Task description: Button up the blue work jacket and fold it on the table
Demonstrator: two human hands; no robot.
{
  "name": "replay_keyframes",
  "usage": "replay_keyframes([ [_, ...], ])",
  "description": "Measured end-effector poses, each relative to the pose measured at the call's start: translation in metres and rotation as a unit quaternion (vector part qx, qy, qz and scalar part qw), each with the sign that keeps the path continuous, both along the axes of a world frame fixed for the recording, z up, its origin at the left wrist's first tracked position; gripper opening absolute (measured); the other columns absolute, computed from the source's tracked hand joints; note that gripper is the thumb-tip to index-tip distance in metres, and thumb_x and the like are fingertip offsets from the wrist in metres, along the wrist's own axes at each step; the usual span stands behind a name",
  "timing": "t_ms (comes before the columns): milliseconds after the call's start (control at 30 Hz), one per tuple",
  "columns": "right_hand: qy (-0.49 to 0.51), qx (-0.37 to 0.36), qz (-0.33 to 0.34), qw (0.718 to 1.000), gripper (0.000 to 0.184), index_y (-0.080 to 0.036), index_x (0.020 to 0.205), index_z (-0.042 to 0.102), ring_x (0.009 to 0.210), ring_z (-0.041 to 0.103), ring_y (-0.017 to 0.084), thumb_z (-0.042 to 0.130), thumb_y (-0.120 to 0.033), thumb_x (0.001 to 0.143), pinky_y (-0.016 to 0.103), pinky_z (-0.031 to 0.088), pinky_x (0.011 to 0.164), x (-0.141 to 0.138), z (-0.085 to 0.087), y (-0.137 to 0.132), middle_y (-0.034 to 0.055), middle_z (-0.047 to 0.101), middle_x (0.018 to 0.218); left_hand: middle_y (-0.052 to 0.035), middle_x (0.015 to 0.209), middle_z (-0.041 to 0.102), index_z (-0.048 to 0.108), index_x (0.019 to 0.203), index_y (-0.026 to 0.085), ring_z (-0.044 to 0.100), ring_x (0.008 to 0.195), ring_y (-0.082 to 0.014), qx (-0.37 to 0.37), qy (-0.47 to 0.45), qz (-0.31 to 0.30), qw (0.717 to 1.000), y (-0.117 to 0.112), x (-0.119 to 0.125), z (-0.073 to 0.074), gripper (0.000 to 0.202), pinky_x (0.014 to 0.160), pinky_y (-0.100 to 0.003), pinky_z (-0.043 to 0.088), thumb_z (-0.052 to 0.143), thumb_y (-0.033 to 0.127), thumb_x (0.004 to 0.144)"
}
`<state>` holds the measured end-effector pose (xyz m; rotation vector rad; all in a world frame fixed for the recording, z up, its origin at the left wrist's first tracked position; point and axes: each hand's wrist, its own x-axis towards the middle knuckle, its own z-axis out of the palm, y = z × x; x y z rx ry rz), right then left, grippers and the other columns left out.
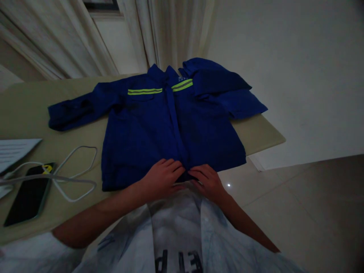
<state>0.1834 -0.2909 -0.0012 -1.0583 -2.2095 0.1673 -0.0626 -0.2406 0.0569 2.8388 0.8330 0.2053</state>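
Observation:
A blue work jacket (pixel 142 129) with yellow-green reflective stripes across the chest lies front side up, its collar at the far side. One sleeve stretches out to the left; the other is folded back on the right. My left hand (pixel 163 176) grips the bottom hem just left of the front placket, fingers on top of the cloth. Close beside it, my right hand (pixel 209 182) pinches the hem on the other side of the placket. Both thumbs sit low at the hem's near edge, partly hidden.
The jacket covers much of a beige table (pixel 25 106), whose right corner juts out past it. To the left lie a dark phone (pixel 30 195), a looped white cable (pixel 76 176) and a printed sheet (pixel 17 151). Curtains (pixel 176 30) hang behind, and a pale wall (pixel 298 76) stands at right.

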Motion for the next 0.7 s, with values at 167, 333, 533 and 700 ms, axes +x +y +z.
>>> replay_keyframes([
  [167,-0.001,0.078,0.008,0.997,0.024,-0.023,0.118,0.076,0.084,0.068,0.019,0.066,-0.015,0.099,0.035,0.053,0.075,0.0,0.002,0.003,0.0071,0.078,0.1,-0.0063,0.107,0.074,0.068,0.12,0.017,0.065,0.092,-0.0209,0.106,-0.078,0.031,0.991,-0.014,-0.009,-0.026,0.019,0.08,-0.038,0.049,0.06,0.019,0.102],
  [333,-0.015,0.127,0.022,0.991,0.026,-0.02,0.117,0.076,0.083,0.068,0.019,0.065,-0.008,0.096,0.036,0.052,0.071,-0.001,0.003,0.002,0.0068,0.08,0.103,-0.0099,0.102,0.074,0.067,0.12,0.011,0.067,0.089,-0.0207,0.194,-0.071,0.0,0.978,-0.015,-0.009,-0.025,0.023,0.077,-0.036,0.049,0.051,0.012,0.104],
  [533,-0.013,0.127,0.011,0.992,0.027,-0.023,0.12,0.075,0.081,0.069,0.019,0.062,-0.011,0.099,0.036,0.054,0.071,0.0,-0.001,-0.002,0.0057,0.081,0.106,-0.0098,0.097,0.074,0.066,0.121,0.008,0.067,0.085,-0.0202,0.215,-0.082,0.011,0.973,-0.016,-0.004,-0.022,0.023,0.075,-0.036,0.05,0.05,0.011,0.104],
  [700,0.035,0.123,0.005,0.992,0.032,-0.025,0.126,0.074,0.082,0.07,0.02,0.063,-0.012,0.098,0.037,0.056,0.07,-0.002,-0.009,-0.002,0.0068,0.081,0.108,-0.0088,0.094,0.073,0.065,0.123,0.008,0.066,0.082,-0.02,0.215,-0.091,0.033,0.972,-0.017,0.001,-0.026,0.024,0.072,-0.036,0.05,0.051,0.011,0.104],
])
